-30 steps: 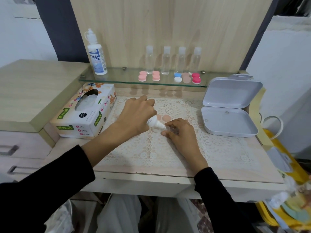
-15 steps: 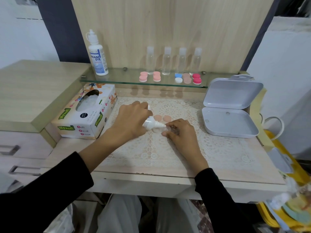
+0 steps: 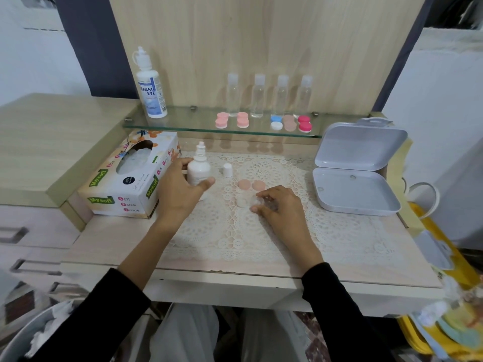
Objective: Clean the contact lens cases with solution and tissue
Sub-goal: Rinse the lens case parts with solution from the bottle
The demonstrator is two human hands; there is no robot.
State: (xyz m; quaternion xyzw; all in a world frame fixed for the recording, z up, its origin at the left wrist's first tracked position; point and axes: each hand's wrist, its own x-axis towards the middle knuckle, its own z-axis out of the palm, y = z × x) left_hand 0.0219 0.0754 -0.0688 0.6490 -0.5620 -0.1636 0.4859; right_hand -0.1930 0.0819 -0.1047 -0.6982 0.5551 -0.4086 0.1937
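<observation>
My left hand (image 3: 180,190) grips a small white solution bottle (image 3: 198,169), upright on the lace mat, uncapped; its white cap (image 3: 227,170) stands just to its right. My right hand (image 3: 279,205) holds an open clear lens case (image 3: 245,201) at its right end with fingertips on the mat. Two peach caps (image 3: 251,184) lie just behind the case. A tissue box (image 3: 130,176) sits at the left of the mat.
A glass shelf (image 3: 183,121) carries a large solution bottle (image 3: 151,87), several clear travel bottles (image 3: 269,96) and pink, blue, peach and red lens cases (image 3: 264,122). An open white plastic box (image 3: 355,173) sits at the right. A yellow bag (image 3: 444,296) hangs off the table's right edge.
My left hand has drawn the small bottle away from the lens case, turned it upright and brought it down to the left. My right hand has stayed on the case.
</observation>
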